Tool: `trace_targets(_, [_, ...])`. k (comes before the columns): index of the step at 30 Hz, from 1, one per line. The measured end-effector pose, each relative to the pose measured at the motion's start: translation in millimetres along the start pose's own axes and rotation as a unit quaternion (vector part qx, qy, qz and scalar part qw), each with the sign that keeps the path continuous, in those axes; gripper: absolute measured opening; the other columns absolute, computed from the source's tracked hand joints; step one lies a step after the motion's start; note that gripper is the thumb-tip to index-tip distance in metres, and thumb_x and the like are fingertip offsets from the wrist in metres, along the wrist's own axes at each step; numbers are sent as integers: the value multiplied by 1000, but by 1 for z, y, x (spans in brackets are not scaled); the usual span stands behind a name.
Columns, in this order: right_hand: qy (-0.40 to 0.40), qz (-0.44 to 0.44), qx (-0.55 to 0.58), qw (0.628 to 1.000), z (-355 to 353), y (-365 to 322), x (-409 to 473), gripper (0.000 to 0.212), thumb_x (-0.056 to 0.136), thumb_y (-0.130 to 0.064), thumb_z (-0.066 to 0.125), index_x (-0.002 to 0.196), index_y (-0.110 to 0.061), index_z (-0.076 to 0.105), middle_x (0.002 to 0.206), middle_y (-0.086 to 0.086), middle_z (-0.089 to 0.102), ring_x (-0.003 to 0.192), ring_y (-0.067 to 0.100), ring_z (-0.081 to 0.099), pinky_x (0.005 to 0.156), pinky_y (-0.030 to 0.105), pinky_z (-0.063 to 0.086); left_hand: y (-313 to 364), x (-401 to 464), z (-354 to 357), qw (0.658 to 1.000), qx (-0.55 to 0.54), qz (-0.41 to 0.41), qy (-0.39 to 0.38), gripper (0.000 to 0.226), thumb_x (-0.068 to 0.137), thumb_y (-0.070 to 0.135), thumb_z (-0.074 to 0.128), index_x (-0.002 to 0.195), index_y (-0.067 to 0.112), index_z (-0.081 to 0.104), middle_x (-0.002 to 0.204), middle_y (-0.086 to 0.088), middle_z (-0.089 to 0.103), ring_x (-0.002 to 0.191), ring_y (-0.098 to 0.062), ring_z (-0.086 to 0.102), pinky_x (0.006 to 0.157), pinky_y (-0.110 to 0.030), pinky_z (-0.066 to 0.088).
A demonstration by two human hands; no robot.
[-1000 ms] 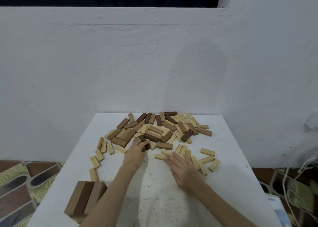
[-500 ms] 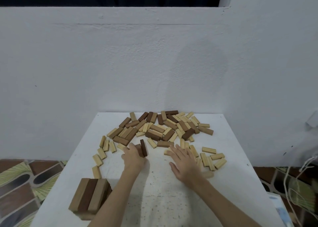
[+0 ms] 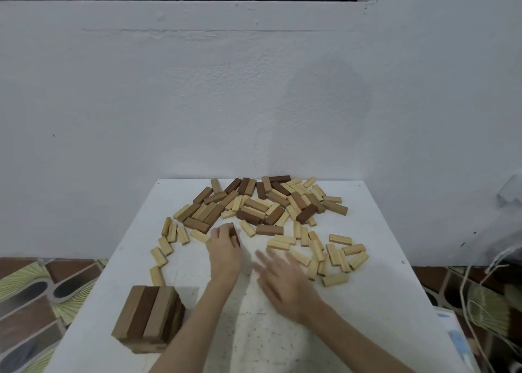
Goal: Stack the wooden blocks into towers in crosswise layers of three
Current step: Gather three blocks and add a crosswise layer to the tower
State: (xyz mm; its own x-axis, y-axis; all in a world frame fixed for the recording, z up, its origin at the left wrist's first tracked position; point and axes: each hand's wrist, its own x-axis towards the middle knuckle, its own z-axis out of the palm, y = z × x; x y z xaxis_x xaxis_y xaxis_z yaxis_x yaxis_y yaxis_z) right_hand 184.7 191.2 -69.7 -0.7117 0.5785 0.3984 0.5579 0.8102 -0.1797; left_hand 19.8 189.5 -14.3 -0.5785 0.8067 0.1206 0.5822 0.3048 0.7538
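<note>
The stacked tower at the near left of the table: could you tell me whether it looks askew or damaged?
Nothing stands out: the tower sits squarely, its top three blocks lying flush side by side, clear of both hands.

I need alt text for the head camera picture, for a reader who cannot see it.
A person's left hand grips a dark block on a white table, while the right hand is open and blurred beside it. Loose wooden blocks are spread out beyond, and a short tower stands at the near left.
</note>
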Motion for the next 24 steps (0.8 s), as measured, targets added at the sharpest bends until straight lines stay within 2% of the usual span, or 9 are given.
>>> trace_targets(2, [-59, -36, -49, 996, 7, -3, -4, 46, 104, -36, 19, 137, -26, 48, 148, -6, 43, 139, 17, 36, 110, 50, 27, -7, 4, 5, 997, 52, 33, -46, 34, 97, 16, 46, 130, 11, 51, 141, -9, 41, 127, -28, 34, 105, -36, 33])
trace_targets(4, [-73, -5, -80, 994, 4, 8, -7, 49, 104, -33, 14, 136, -26, 50, 144, -7, 47, 135, 16, 43, 105, 50, 37, -13, 5, 10, 991, 96, 52, -77, 34, 95, 19, 51, 128, 13, 54, 145, -5, 38, 130, -29, 30, 107, -35, 28])
trace_targets(7, [-82, 57, -117, 988, -11, 31, -9, 47, 100, -26, 23, 126, -22, 63, 133, -5, 59, 123, 18, 55, 94, 48, 50, -14, 3, 12, 991, 97, 68, -59, 28, 92, 15, 56, 120, 10, 58, 137, -4, 46, 124, -28, 35, 104, -32, 29])
trace_targets(9, [-92, 71, -132, 984, -16, 40, -10, 53, 102, -25, 16, 122, -19, 66, 130, -3, 61, 122, 20, 57, 103, 46, 42, -15, 0, 11, 991, 79, 87, -63, 28, 89, 13, 58, 117, 12, 59, 132, -2, 50, 121, -26, 39, 103, -32, 29])
trace_targets(12, [-73, 97, -92, 988, -16, 40, 1, 57, 103, -35, 14, 128, -13, 60, 136, 3, 56, 130, 22, 49, 113, 41, 16, -15, -4, 11, 994, 34, 71, -71, 34, 83, 20, 62, 116, 11, 58, 127, -5, 54, 117, -26, 43, 103, -40, 36])
trace_targets(16, [-112, 118, -86, 983, -23, 26, 47, 51, 101, -28, 24, 150, -13, 25, 157, 2, 25, 147, 18, 16, 119, 43, 2, -18, -3, 9, 995, 47, 38, -82, 38, 89, 24, 59, 124, 10, 55, 132, -5, 50, 121, -24, 41, 104, -35, 35])
trace_targets(18, [-134, 131, -83, 979, -23, 22, 65, 53, 101, -19, 32, 152, -12, 18, 158, 1, 20, 147, 18, 10, 118, 46, 2, -17, -1, 7, 994, 51, 44, -85, 30, 89, 17, 57, 119, 9, 58, 129, -7, 51, 117, -22, 43, 101, -31, 36])
trace_targets(21, [-126, 145, -63, 979, -17, 17, 76, 52, 96, -8, 42, 146, -15, 30, 148, 3, 37, 142, 22, 24, 117, 45, 9, -13, 0, 6, 993, 60, 30, -93, 26, 85, 8, 58, 111, 6, 59, 123, -9, 50, 116, -20, 40, 97, -24, 33])
trace_targets(24, [-89, 144, -53, 984, -11, 14, 83, 42, 92, -6, 50, 133, -18, 46, 126, 1, 50, 122, 20, 45, 107, 34, 28, -9, -4, 5, 988, 97, 8, -122, 24, 82, 13, 62, 106, 10, 60, 121, -6, 49, 118, -22, 38, 95, -27, 33])
